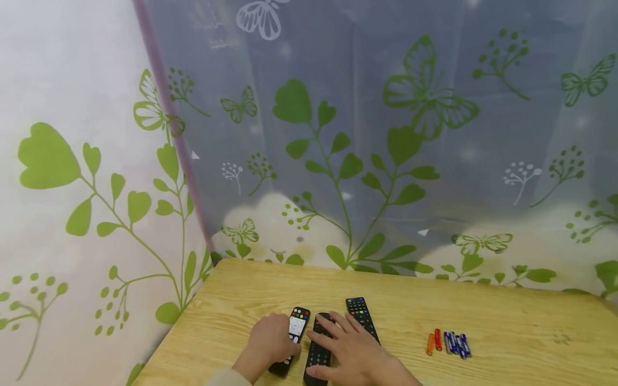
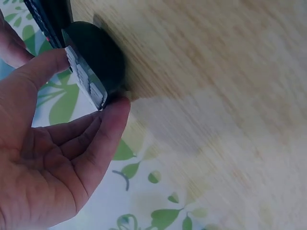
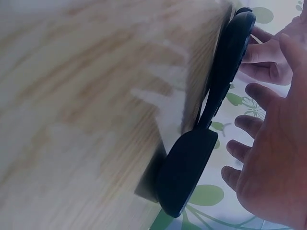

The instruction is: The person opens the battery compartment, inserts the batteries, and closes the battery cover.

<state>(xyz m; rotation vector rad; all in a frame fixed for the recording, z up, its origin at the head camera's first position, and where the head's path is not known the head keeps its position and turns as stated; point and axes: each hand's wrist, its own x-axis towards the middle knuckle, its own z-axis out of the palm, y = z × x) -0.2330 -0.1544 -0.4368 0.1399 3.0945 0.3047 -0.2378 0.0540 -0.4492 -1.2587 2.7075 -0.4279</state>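
Note:
Three black remote controls lie side by side on the wooden table. My left hand grips the left remote, which has a pale panel of buttons and coloured keys near its top. In the left wrist view, thumb and fingers pinch that remote from opposite sides. Fingers spread, my right hand reaches over the middle remote, overlapping its dark keys in the head view. Tilted behind this hand is the right remote, its lower part partly hidden. The right wrist view shows the right hand's fingers apart and straight.
Towards the right of the table lie an orange battery, a red battery and several blue batteries. A curtain with green leaves and butterflies hangs behind the back edge, and a similar pale one hangs at left.

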